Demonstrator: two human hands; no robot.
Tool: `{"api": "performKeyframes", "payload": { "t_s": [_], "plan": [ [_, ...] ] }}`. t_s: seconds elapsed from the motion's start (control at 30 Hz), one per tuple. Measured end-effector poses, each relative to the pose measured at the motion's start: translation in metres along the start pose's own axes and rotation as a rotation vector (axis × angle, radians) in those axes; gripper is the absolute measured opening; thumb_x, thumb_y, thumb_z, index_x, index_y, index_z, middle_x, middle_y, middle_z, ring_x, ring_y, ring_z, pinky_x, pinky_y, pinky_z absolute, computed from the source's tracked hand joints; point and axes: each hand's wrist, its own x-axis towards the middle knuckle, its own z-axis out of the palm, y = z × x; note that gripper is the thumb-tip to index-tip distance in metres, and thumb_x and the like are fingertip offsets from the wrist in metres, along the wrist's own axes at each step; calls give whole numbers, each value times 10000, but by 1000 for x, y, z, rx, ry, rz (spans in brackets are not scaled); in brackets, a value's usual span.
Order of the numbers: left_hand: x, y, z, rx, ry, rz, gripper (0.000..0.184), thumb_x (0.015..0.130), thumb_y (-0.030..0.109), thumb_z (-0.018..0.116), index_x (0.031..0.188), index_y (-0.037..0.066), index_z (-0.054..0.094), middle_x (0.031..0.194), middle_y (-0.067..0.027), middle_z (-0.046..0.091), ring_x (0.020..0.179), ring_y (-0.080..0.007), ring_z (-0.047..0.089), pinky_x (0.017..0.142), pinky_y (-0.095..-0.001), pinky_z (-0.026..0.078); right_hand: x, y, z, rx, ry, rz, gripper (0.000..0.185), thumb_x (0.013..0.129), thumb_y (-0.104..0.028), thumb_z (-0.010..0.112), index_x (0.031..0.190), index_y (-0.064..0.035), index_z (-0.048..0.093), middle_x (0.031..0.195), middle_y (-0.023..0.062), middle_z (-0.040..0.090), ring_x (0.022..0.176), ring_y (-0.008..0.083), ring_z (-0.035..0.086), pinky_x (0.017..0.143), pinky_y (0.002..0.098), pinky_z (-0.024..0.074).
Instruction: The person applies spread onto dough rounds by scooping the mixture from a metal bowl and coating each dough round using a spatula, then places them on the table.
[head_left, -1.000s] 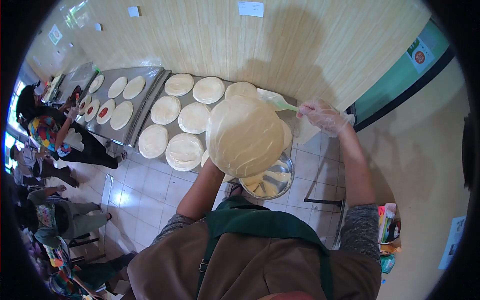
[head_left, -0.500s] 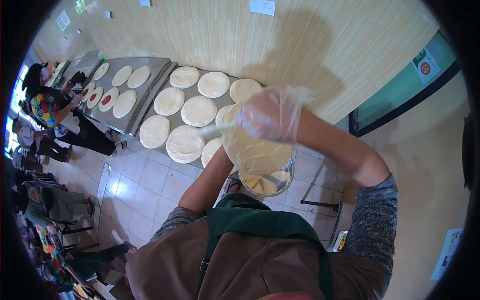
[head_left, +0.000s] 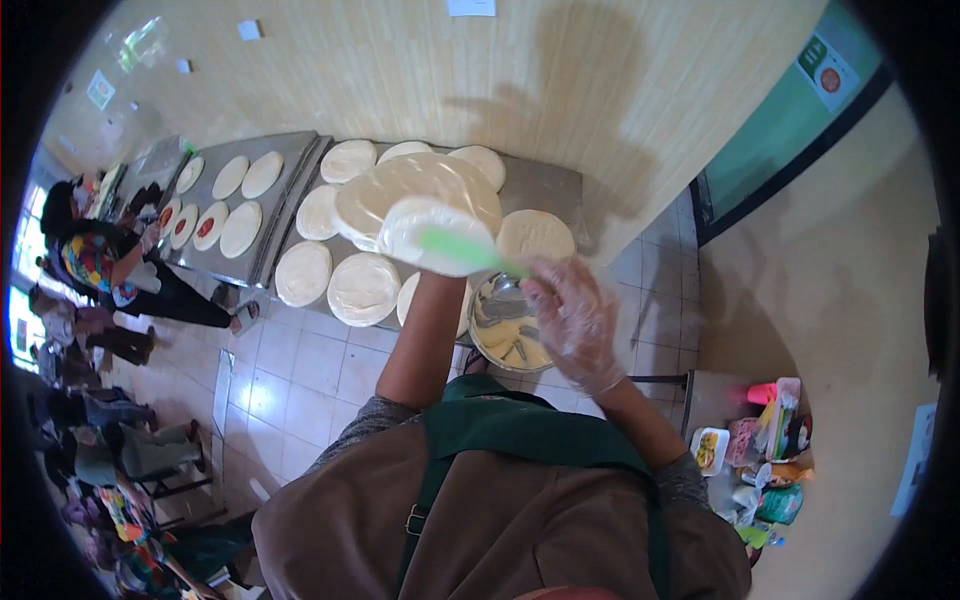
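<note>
1. Right hand (head_left: 578,322): gloved, gripping green spatula (head_left: 460,248) at the coated disc (head_left: 410,185).
2. Left hand obscured at disc's near edge; can't tell grip.
3. Disc looks raised over table (head_left: 555,182); uneven spatula pressure could tip it, smearing rounds below (head_left: 363,290).

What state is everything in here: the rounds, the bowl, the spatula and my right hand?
Right hand: gloved, closed on the spatula
Spatula: raised, blurred
Lifted round: raised, streaked on top
Rounds on the table: lying flat
Bowl: partly filled
Three rounds on the far table: topped with red
</note>
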Motion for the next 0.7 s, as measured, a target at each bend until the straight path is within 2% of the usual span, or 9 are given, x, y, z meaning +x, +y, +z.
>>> {"api": "performKeyframes", "payload": {
  "t_s": [0.07, 0.2, 0.33, 0.4, 0.43, 0.47, 0.53, 0.6, 0.7],
  "plan": [
    [2, 5, 18, -192, -152, -50, 562, 968, 515, 447, 1386, 139, 438, 1388, -92, 489, 1302, -260, 452, 1081, -450, 385, -16, 10, 1, -35, -12, 20, 169, 890, -119, 651, 1052, -92, 689, 870, 115, 649, 750, 274, 632, 651, 377, 504],
    [-1, 42, 84, -583, -435, -161, 583, 984, 517, 404, 1436, 150, 377, 1462, -84, 420, 1350, -260, 397, 1119, -448, 334, -58, 77, -3, -65, 215, 291, 146, 901, -90, 632, 1038, -80, 683, 910, 104, 656, 809, 237, 635, 682, 352, 504],
    [-5, 33, 121, -591, -441, -222, 629, 926, 570, 475, 1378, 133, 465, 1411, -123, 490, 1298, -326, 461, 1084, -508, 376, -58, 68, -4, 51, 147, 173, 160, 898, -73, 627, 1053, -59, 668, 975, 113, 669, 846, 266, 628, 753, 368, 497],
    [-3, 21, 115, -599, -460, -323, 645, 929, 583, 465, 1405, 148, 433, 1435, -107, 465, 1309, -318, 452, 1090, -527, 365, -64, 81, 1, 15, 148, 229, 167, 895, -70, 630, 1058, -54, 664, 980, 113, 661, 874, 275, 621, 783, 380, 488],
    [3, 9, 105, -573, -424, -367, 645, 931, 583, 461, 1409, 151, 429, 1437, -105, 463, 1306, -316, 455, 1086, -530, 370, -65, 88, 5, -3, 149, 254, 170, 893, -68, 631, 1060, -52, 662, 982, 112, 658, 887, 279, 618, 798, 386, 483],
    [7, -2, 95, -548, -388, -412, 644, 934, 583, 457, 1413, 153, 424, 1439, -103, 460, 1304, -315, 459, 1083, -533, 374, -73, 100, 7, 56, 261, 325, 170, 909, -96, 616, 1064, -38, 656, 997, 125, 648, 907, 281, 609, 809, 394, 473],
    [24, -32, 76, -438, -219, -483, 625, 942, 572, 451, 1402, 149, 439, 1423, -109, 477, 1282, -320, 482, 1064, -527, 405, -86, 119, -4, -52, 338, 496, 183, 926, -123, 599, 1072, -25, 651, 997, 135, 644, 899, 283, 604, 810, 392, 469],
    [43, -47, 87, -520, 167, -747, 605, 948, 558, 448, 1389, 145, 454, 1399, -115, 501, 1263, -322, 500, 1047, -520, 427, -95, 128, -14, -114, 386, 633, 201, 940, -145, 582, 1080, -16, 648, 994, 142, 641, 889, 283, 599, 810, 388, 466],
    [62, -100, 75, -468, 158, -843, 615, 953, 559, 434, 1403, 139, 432, 1401, -117, 498, 1268, -321, 496, 1041, -521, 432, -95, 130, -26, -157, 382, 755, 223, 951, -162, 570, 1089, -2, 644, 978, 147, 636, 872, 275, 592, 805, 378, 464]
  ]
}}
